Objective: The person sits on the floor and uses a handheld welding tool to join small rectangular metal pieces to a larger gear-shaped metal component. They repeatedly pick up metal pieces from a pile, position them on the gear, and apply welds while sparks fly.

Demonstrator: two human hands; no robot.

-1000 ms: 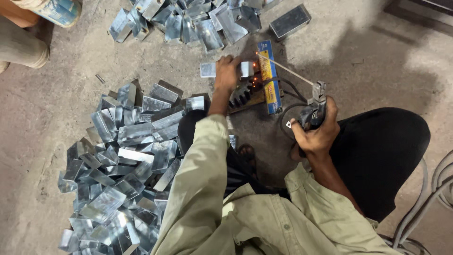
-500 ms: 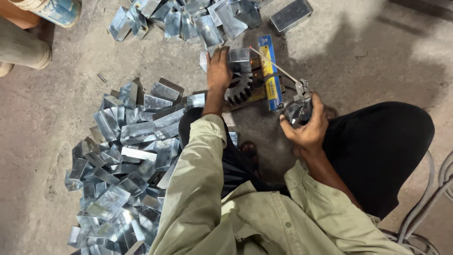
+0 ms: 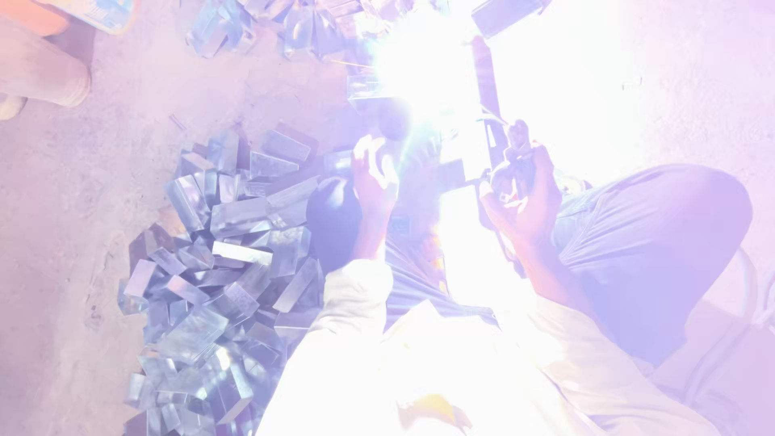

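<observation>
Two hands show under heavy white glare. Our left hand [image 3: 374, 182] is raised at centre, fingers spread, holding nothing we can make out. Our right hand [image 3: 525, 194], at 3 o'clock of it, has fingers wrapped around a dark welding holder [image 3: 504, 153]. Glare bursts at 12 o'clock. Pile of metal boxes [image 3: 218, 274] lies at 9 o'clock on the floor [image 3: 73, 202].

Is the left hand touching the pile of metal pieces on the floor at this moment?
Apart. In the head view the left hand is raised open near the bright glare, and the person's dark knee lies between it and the pile of metal pieces.
</observation>
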